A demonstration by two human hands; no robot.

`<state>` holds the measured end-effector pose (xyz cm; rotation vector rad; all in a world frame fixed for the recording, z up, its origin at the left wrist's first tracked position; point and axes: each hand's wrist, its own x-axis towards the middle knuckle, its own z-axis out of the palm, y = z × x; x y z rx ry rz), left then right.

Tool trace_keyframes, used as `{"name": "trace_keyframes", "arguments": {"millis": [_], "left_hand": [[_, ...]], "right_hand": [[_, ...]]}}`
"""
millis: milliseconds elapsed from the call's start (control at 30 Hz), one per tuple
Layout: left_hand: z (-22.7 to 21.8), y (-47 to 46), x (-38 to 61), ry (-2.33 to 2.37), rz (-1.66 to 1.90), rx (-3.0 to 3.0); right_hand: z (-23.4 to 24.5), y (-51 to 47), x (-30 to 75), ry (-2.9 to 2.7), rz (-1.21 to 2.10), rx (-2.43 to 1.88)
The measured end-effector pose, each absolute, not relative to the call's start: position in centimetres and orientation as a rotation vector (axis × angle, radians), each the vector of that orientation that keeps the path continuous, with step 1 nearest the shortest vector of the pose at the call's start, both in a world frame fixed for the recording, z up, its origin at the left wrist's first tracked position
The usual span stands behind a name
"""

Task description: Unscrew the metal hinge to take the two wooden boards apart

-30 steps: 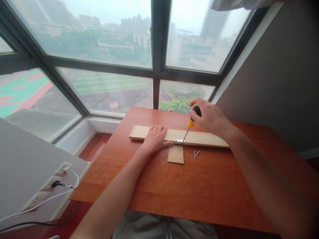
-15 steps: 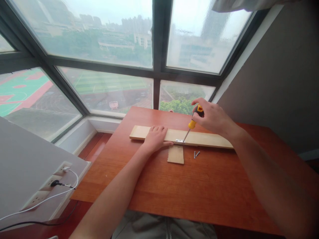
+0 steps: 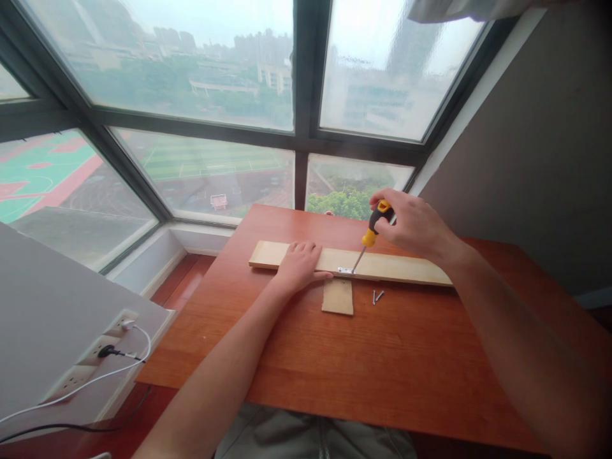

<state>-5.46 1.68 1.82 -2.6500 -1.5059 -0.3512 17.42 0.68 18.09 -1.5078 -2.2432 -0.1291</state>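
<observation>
A long pale wooden board [image 3: 396,266] lies across the table, left to right. My left hand [image 3: 300,264] rests flat on it, fingers stretched over the top and the thumb along the near edge. Just right of that thumb, a small metal bracket [image 3: 345,270] sits at the board's near edge. In my right hand [image 3: 414,220] is a screwdriver [image 3: 368,238] with a yellow and black handle, tilted, its tip on the bracket's right end. A small square wooden piece [image 3: 338,298] lies below the bracket. Two screws [image 3: 377,297] lie to its right.
The reddish-brown wooden table [image 3: 382,363] reaches toward large windows with dark frames [image 3: 300,95]. At the left, a low wall carries sockets [image 3: 106,348] with a white cable [image 3: 90,384] and a black plug [image 3: 106,351]. A grey wall [image 3: 535,146] slopes at the right.
The fingers of my right hand have loosened and shifted slightly right on the screwdriver's handle, uncovering more of it. The tip stays on the bracket, and my left hand has not moved.
</observation>
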Motion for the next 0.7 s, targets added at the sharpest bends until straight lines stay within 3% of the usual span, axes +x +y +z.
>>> {"name": "trace_keyframes", "arguments": {"millis": [700], "left_hand": [[1.6,1.9,-5.44,-1.505,-0.348,-2.64]], "right_hand": [[18.37,1.57,16.79,-2.23,-0.235,-1.599]]}}
